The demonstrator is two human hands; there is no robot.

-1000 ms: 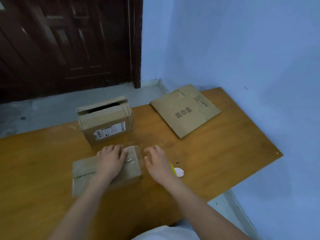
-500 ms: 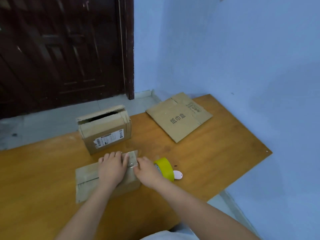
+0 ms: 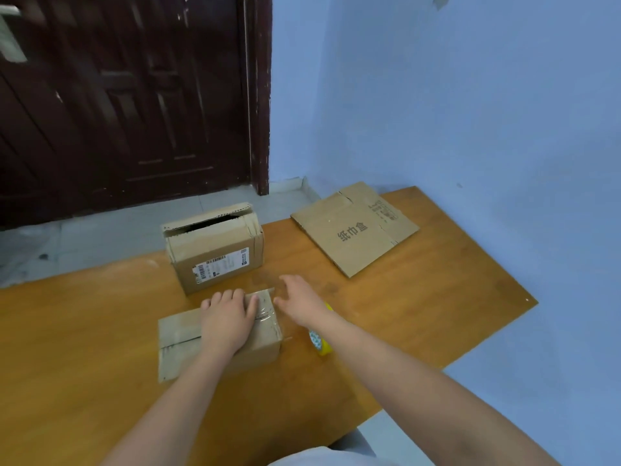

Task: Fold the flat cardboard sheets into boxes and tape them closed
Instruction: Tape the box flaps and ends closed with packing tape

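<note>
Corrugated cardboard makes the small box [image 3: 218,341], lying near the table's [image 3: 437,314] front edge, probably light, stiff and easily slid. It is pressed flat under the left hand [image 3: 228,317], while the right hand [image 3: 300,302] hovers spread and empty beside its taped end. Holding is judged best by the flat top or opposite side walls, with the yellow tape roll [image 3: 321,343] just to the right.

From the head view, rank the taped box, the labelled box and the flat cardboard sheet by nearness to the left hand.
1. Taped box: under the left hand, which rests on its top.
2. Labelled box: just behind the hand.
3. Flat cardboard sheet: far right, by the wall.
</note>
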